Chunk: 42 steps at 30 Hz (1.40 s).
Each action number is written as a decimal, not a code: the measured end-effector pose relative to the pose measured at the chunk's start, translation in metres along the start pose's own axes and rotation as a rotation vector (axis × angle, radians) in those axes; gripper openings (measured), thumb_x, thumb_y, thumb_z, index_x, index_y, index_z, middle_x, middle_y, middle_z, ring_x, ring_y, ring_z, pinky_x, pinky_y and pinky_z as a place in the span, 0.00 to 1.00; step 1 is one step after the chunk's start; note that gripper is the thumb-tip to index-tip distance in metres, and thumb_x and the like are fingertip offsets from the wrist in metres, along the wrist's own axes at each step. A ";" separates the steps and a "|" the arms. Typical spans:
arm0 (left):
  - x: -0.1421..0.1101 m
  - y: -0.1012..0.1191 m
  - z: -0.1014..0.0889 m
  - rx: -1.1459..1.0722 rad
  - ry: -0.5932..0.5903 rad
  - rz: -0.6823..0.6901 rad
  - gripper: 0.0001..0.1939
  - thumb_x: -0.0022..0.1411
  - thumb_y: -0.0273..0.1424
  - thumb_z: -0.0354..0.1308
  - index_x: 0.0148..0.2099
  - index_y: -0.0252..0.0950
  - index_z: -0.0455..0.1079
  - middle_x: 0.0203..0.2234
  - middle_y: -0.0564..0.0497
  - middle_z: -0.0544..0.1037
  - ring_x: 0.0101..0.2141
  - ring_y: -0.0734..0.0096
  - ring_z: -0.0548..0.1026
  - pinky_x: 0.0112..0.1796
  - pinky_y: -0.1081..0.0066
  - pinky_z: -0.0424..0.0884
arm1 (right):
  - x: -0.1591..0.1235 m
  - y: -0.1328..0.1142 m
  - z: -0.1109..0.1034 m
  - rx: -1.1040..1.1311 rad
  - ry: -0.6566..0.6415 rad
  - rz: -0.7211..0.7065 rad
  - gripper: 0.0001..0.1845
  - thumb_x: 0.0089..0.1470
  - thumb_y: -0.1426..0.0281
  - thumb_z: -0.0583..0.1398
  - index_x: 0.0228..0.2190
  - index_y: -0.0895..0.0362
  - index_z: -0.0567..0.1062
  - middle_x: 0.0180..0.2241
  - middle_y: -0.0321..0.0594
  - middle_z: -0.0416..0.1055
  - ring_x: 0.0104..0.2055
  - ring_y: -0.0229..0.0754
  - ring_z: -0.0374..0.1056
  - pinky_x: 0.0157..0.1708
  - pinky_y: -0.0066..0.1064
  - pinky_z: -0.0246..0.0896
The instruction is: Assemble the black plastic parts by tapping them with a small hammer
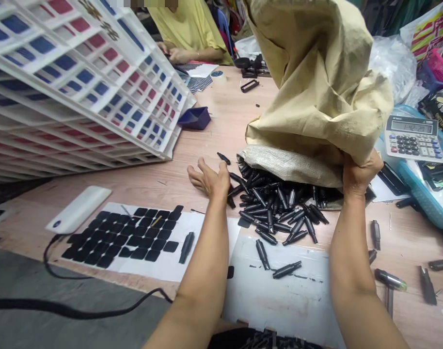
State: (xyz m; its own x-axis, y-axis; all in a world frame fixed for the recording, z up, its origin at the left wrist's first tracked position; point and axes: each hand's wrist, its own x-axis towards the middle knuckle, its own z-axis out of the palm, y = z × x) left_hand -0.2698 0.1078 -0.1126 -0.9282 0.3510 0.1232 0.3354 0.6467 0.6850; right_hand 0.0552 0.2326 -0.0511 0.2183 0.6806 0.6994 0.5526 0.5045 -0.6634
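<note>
A large tan woven sack (312, 92) stands tipped on the table, its mouth turned down toward me. Out of the mouth spills a heap of black cylindrical parts (272, 203), several of them scattered in front. My right hand (361, 172) grips the sack's edge on the right side of the mouth, fingers wrapped in the cloth. To the left of the heap, my left hand (209, 179) is held with its fingers apart, empty, close to a few loose parts. A white sheet with black rounded squares (134, 232) lies at the left.
A white plastic basket (98, 87) leans at the left. Nearby are a white device (79, 208) with a black cable and a purple tray (195, 118). A calculator (413, 138), a blue basket (430, 194) and a hammer-like tool (390, 281) lie right. A person in yellow (192, 29) sits opposite.
</note>
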 end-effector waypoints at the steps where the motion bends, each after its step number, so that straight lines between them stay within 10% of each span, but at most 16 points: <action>1: 0.015 0.001 0.005 0.010 -0.012 -0.015 0.36 0.64 0.43 0.56 0.69 0.34 0.56 0.70 0.32 0.47 0.69 0.36 0.47 0.66 0.41 0.44 | 0.000 0.002 0.001 0.010 -0.004 -0.001 0.25 0.48 0.63 0.65 0.19 0.51 0.51 0.23 0.29 0.46 0.27 0.36 0.50 0.28 0.30 0.51; 6: 0.062 -0.006 0.034 0.058 -0.198 0.263 0.31 0.61 0.40 0.60 0.65 0.37 0.65 0.70 0.36 0.53 0.69 0.38 0.49 0.65 0.39 0.43 | -0.002 0.009 0.003 -0.014 0.007 0.001 0.22 0.48 0.62 0.65 0.20 0.52 0.56 0.23 0.30 0.48 0.30 0.39 0.56 0.29 0.31 0.57; 12: 0.069 -0.018 0.046 0.052 -0.439 0.513 0.15 0.62 0.31 0.52 0.46 0.33 0.77 0.56 0.40 0.74 0.58 0.57 0.68 0.63 0.59 0.60 | -0.002 0.011 0.005 -0.026 0.016 0.001 0.22 0.49 0.60 0.66 0.21 0.51 0.57 0.23 0.31 0.49 0.29 0.39 0.55 0.28 0.32 0.56; 23: -0.012 -0.042 0.003 -0.123 -0.412 0.393 0.21 0.70 0.41 0.47 0.48 0.35 0.77 0.55 0.42 0.76 0.57 0.61 0.71 0.62 0.63 0.63 | 0.003 -0.002 0.003 -0.017 0.019 -0.006 0.25 0.48 0.66 0.66 0.19 0.51 0.52 0.21 0.29 0.50 0.27 0.34 0.46 0.27 0.30 0.48; 34: -0.103 -0.022 0.007 -0.220 -0.348 0.391 0.22 0.71 0.38 0.48 0.60 0.34 0.70 0.62 0.38 0.69 0.64 0.58 0.65 0.66 0.57 0.60 | 0.006 0.005 0.003 0.021 0.021 -0.005 0.25 0.46 0.65 0.68 0.19 0.50 0.54 0.21 0.28 0.49 0.27 0.35 0.45 0.27 0.32 0.45; 42: -0.091 -0.023 -0.012 -0.103 -0.189 0.395 0.24 0.69 0.40 0.52 0.62 0.34 0.68 0.65 0.35 0.62 0.67 0.49 0.57 0.67 0.47 0.51 | 0.007 0.003 0.002 0.010 0.010 0.009 0.26 0.46 0.67 0.67 0.18 0.50 0.53 0.20 0.27 0.49 0.27 0.35 0.42 0.27 0.32 0.44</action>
State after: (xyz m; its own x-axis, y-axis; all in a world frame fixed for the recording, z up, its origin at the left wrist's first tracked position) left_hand -0.1951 0.0530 -0.1309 -0.6833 0.6811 0.2631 0.6317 0.3708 0.6808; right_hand 0.0571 0.2397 -0.0485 0.2312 0.6801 0.6958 0.5428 0.5033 -0.6723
